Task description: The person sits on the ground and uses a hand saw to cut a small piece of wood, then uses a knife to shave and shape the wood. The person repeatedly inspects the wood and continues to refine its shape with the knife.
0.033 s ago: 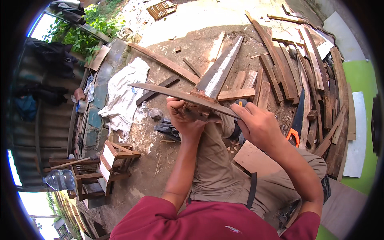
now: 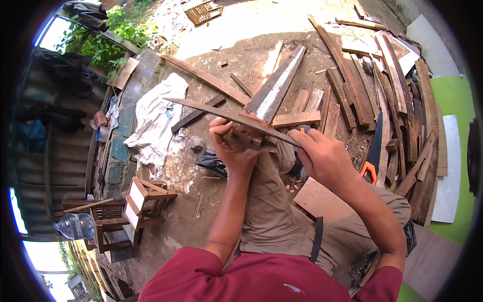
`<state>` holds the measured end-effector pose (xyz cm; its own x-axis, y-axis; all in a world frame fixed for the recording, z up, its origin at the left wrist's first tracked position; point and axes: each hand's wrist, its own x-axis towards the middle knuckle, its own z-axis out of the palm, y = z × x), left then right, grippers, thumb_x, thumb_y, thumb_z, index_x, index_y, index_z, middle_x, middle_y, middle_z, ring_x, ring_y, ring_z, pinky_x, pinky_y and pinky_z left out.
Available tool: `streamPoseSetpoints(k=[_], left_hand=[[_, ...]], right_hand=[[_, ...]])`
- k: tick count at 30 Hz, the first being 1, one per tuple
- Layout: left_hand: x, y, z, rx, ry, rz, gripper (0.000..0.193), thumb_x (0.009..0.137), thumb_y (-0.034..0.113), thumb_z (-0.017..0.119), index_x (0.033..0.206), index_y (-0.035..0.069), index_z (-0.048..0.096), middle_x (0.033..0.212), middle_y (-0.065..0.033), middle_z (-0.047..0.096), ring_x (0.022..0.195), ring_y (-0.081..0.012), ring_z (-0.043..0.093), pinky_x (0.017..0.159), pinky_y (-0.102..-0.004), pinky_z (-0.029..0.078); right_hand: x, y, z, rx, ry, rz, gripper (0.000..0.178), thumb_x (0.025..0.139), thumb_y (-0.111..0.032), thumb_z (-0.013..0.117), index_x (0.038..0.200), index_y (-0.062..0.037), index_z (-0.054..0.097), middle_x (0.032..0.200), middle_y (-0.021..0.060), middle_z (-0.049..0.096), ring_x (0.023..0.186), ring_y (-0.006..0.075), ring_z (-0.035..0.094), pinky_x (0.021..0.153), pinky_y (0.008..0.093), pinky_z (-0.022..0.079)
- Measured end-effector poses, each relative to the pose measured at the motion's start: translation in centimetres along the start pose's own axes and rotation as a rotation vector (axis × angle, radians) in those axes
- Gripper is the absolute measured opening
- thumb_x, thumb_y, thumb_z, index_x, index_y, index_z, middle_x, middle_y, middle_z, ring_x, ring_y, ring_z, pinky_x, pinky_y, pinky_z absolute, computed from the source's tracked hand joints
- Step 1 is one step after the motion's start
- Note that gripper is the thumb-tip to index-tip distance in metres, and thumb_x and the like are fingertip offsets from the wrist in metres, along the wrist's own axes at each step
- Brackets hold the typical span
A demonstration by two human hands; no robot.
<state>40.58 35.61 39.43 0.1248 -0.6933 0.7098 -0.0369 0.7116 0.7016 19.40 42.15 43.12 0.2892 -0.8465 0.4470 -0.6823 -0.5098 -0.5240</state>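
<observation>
My right hand (image 2: 327, 156) is closed on the right end of a long, thin, dark strip (image 2: 216, 110), seen nearly edge-on, which narrows toward its far left tip. Whether this is a file or a blade, I cannot tell. The strip crosses over a brown wooden piece (image 2: 247, 135), and my left hand (image 2: 234, 148) grips that piece from the left and below, above my knee. Just beyond the strip, a tapering dark board with a white-streaked face (image 2: 276, 90) points away from me. Part of the wooden piece is hidden by the strip and my fingers.
Many wooden planks (image 2: 347, 75) are heaped at the right, where a handsaw with an orange handle (image 2: 371, 171) leans. A white cloth (image 2: 158, 110) lies left. Small wooden furniture (image 2: 132, 211) and a clear plastic bottle (image 2: 75, 226) are at lower left. A flat board (image 2: 322, 201) lies by my leg.
The strip has tilted slightly: its left tip has moved a little up in the picture and slightly to the right. Both hands keep their grips and have barely shifted.
</observation>
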Motion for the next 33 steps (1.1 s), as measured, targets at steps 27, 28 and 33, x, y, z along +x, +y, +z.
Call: streamPoseSetpoints(k=[27,28,33], left_hand=[[-4.0,2.4,1.7,-0.785,0.320,-0.602,0.067,0.071,0.015,0.093,0.123,-0.003,0.055,0.138,-0.0124,0.055,0.122,-0.0224,0.060,0.105,-0.0369,0.052],[-4.0,2.4,1.6,-0.758,0.304,-0.606,0.066,0.072,0.015,0.092,0.124,-0.003,0.055,0.138,-0.0121,0.055,0.123,-0.0226,0.059,0.106,-0.0374,0.051],[-3.8,2.2,1.7,-0.656,0.329,-0.528,0.069,0.077,0.026,0.089,0.130,-0.001,0.052,0.127,-0.0110,0.063,0.118,-0.0224,0.063,0.102,-0.0380,0.055]], right_hand=[[-0.6,-2.4,-1.4,-0.150,-0.089,0.036,0.036,0.085,-0.015,0.072,0.119,-0.0070,0.064,0.078,0.0103,0.057,0.062,0.0287,0.064,0.053,0.0405,0.053],[-0.7,-2.5,-1.3,-0.119,-0.065,-0.009,0.035,0.085,-0.015,0.071,0.118,-0.0067,0.065,0.078,0.0107,0.058,0.062,0.0291,0.064,0.053,0.0409,0.053],[-0.4,-2.7,-0.8,-0.043,-0.081,0.130,0.021,0.097,-0.018,0.063,0.111,-0.0026,0.065,0.067,0.0106,0.056,0.054,0.0266,0.060,0.050,0.0399,0.049]])
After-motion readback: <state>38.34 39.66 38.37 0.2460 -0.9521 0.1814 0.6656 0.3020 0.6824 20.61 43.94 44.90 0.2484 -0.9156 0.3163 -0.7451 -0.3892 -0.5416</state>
